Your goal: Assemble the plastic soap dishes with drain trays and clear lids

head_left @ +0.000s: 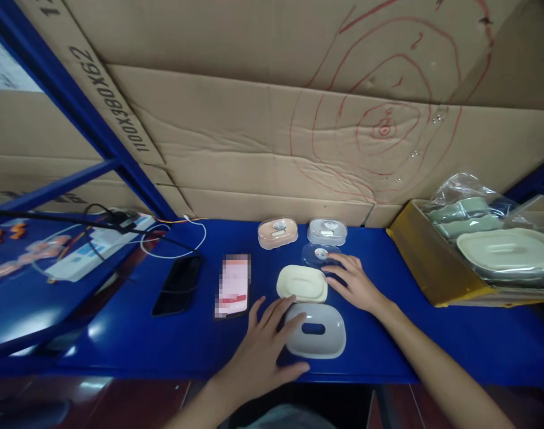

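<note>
A pale grey oval plastic piece with a slot in its middle lies near the table's front edge. My left hand reaches over its left side with fingers spread, gripping nothing. Behind that piece sits a cream oval plastic piece with a raised centre. My right hand is at the cream piece's right edge, fingers apart. Its upper fingers are close to a clear plastic cover with a round label; whether they touch it I cannot tell. Farther back stand a peach oval case and a whitish oval case, both under clear covers.
Left of the pieces lie a phone with a lit screen and a dark phone. An opened cardboard box of wrapped green and cream pieces stands right. A power strip with cables is left; a cardboard wall rises behind.
</note>
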{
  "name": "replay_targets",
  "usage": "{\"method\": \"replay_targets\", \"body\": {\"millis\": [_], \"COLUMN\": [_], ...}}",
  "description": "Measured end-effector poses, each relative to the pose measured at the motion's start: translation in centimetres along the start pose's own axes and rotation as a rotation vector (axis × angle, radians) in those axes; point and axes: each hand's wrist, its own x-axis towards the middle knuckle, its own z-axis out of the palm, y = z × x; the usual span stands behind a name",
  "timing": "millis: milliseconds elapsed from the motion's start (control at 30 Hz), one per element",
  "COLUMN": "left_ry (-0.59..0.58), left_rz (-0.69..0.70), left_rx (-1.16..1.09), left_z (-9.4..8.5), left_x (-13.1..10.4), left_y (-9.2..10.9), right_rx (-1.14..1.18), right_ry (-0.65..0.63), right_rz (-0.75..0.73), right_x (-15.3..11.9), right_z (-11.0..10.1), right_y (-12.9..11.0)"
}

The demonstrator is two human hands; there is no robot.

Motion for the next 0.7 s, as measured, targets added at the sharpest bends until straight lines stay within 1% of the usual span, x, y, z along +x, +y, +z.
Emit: {"method": "replay_targets", "body": {"millis": [133,300,467,600,700], "left_ry": [0.049,0.120,0.084,0.044,0.036], "left_rz": [-0.019,-0.046,-0.039,-0.051,-0.069], "left_rx": [0.011,0.039,0.000,-0.044,-0.065], "left_z": [0.7,1.3,1.6,1.4,1.2], "left_x": [-0.3,-0.4,-0.2,-0.1,-0.2], "left_y": [-0.1,-0.2,-0.5,-0.5,-0.4], "right_rx": [0.000,-0.043,-0.069,-0.070,-0.064], "right_ry": [0.043,0.078,0.094,0.108,0.116], "right_rz": [0.044,0.073,0.106,0.130,0.146], "right_x": [-0.8,-0.5,-0.7,-1.0,-1.1], "right_z": [0.3,0.5,0.7,0.5,0.3], "right_y": [0.4,1.4,2.4,3.1,3.3]}}
